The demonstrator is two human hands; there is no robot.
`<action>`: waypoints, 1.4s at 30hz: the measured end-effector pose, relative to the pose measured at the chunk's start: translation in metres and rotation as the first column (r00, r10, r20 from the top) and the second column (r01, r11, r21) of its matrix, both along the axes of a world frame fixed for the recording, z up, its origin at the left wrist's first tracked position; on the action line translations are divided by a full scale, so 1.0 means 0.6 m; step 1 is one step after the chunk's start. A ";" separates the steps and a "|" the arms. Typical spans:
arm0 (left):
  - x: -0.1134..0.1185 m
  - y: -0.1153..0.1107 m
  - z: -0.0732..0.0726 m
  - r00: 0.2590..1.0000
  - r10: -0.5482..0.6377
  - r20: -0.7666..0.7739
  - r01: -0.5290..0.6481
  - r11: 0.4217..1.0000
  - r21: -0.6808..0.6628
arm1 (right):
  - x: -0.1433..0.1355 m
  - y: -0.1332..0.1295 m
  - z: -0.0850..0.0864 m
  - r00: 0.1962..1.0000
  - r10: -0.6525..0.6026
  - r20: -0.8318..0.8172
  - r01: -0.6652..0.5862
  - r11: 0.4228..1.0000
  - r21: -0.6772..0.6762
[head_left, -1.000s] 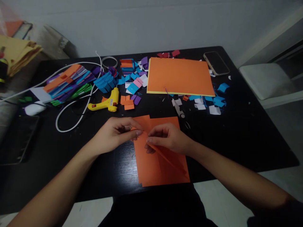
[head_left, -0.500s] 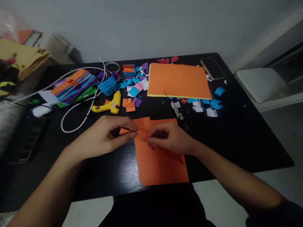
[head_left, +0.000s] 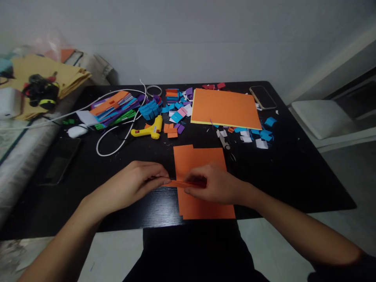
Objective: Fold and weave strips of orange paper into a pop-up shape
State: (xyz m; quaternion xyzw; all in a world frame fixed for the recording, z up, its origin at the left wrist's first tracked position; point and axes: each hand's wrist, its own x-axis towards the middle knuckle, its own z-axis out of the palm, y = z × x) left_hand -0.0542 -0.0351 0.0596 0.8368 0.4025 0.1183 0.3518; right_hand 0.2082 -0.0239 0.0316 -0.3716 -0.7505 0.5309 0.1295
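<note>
“Two hands at the table, then; what do they hold?”

“One narrow orange paper, shared between them; the left hand pinches its left end between thumb and fingers; the right hand has thumb and fingertips closed about it farther along; the curled fingers hide the rest, so its right end cannot be told.”

“And where does that lie?”

“By the middle of the table's near edge; it crosses above the orange sheets, which overlap unevenly just inside that edge; its left end reaches past their left side.”

“What is beyond the hands?”

“A yellow glue gun, left of the middle; a loop of white cable beside it; a bundle of coloured papers toward the far left corner; a large orange sheet nearer the far edge, paper scraps scattered around it.”

“And the corners?”

“One phone near the far right; a dark flat thing by the left edge, its kind unclear.”
</note>
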 end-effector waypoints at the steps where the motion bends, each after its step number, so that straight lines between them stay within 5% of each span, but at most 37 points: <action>1: -0.007 -0.004 0.001 1.000 0.013 -0.002 -0.013 1.000 0.006 | 0.000 -0.001 0.003 1.000 -0.003 0.013 0.003 1.000 -0.012; 5: -0.025 -0.021 0.004 0.998 0.044 -0.043 -0.043 0.999 0.030 | -0.004 -0.004 0.006 0.999 -0.049 0.023 0.050 0.998 -0.034; 10: -0.002 -0.042 -0.004 0.973 0.125 -0.192 -0.100 0.986 0.132 | -0.029 -0.005 -0.001 0.995 -0.010 0.102 -0.002 0.993 0.115; 16: 0.009 -0.047 -0.024 0.978 0.162 -0.130 -0.169 0.985 -0.039 | -0.051 0.003 0.005 0.993 -0.003 0.117 -0.009 0.995 0.101; 20: -0.013 -0.049 -0.029 0.972 0.235 -0.018 -0.236 0.966 -0.102 | -0.036 0.010 0.000 0.993 -0.079 0.084 0.078 0.997 0.013; 24: -0.019 -0.052 -0.031 0.972 0.230 0.053 -0.209 0.943 -0.257 | -0.022 0.011 -0.019 0.965 -0.215 -0.151 0.178 0.958 -0.223; 31: 0.029 -0.015 -0.036 0.942 0.247 0.227 -0.129 0.892 -0.434 | -0.018 0.018 -0.031 0.920 -0.279 -0.276 0.196 0.935 -0.295; 39: 0.072 0.041 -0.053 0.920 0.243 0.308 -0.055 0.856 -0.513 | 0.007 0.033 -0.046 0.779 -0.463 -0.423 0.397 0.886 -0.240; 42: 0.089 0.054 -0.064 0.878 0.288 0.382 -0.001 0.800 -0.600 | 0.009 0.033 -0.059 0.758 -0.482 -0.439 0.426 0.876 -0.228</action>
